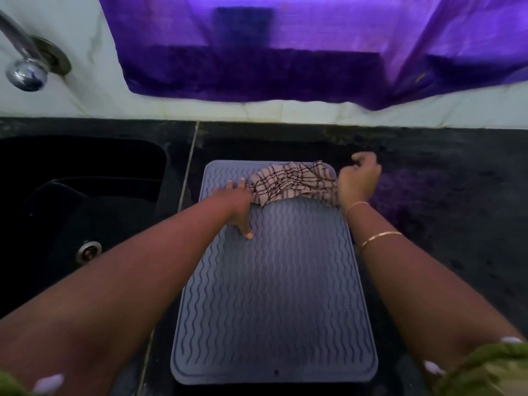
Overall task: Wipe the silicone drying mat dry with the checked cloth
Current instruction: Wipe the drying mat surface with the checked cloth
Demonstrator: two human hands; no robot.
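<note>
A grey silicone drying mat [274, 281] with wavy ridges lies on the black counter, long side running away from me. A cream cloth with dark checks [294, 181] sits bunched across the mat's far end. My left hand [237, 201] rests flat on the mat with fingers spread, touching the cloth's left edge, thumb pointing toward me. My right hand [358, 178] is at the mat's far right corner with fingers curled, beside the cloth's right end. Whether it grips the cloth is hidden by the hand itself.
A black sink [71, 201] with a metal drain [88, 250] lies to the left. A chrome tap [24, 61] sticks out from the white wall at upper left. A purple curtain [314, 47] hangs above the counter. Black counter [443, 210] extends to the right.
</note>
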